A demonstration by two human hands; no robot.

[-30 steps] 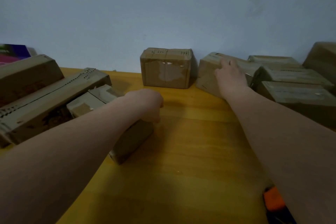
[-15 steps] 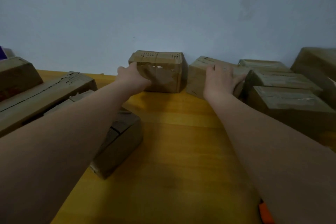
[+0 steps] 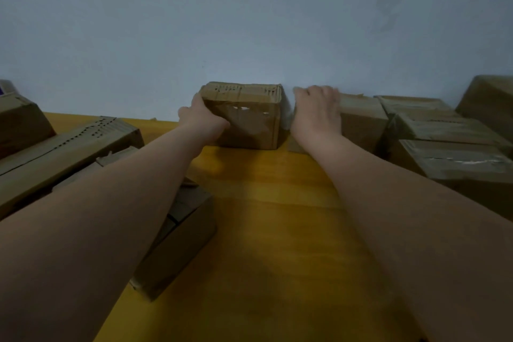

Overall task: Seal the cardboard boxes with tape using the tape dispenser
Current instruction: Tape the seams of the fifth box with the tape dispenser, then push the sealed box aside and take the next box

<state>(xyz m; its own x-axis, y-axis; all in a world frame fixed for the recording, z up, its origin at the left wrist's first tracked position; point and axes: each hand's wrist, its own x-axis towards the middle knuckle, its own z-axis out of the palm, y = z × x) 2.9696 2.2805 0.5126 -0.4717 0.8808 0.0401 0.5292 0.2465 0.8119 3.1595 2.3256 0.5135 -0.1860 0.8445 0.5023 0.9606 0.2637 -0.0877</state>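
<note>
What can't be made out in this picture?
Head view:
Fingers of the left hand: behind the middle box.
Fingertips of the right hand: past the far edge of the neighbouring box.
Top of the low box: under the left forearm.
Purplish object: cut by left edge.
Tape dispenser: not in frame.

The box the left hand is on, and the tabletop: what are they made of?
The box, gripped by the left hand: corrugated cardboard, matte brown; ragged perforations show along its top edge, and glossier front patches look like clear tape. The tabletop: wood or wood-look laminate, yellow with faint grain bands and slight sheen; which one is unclear.
</note>
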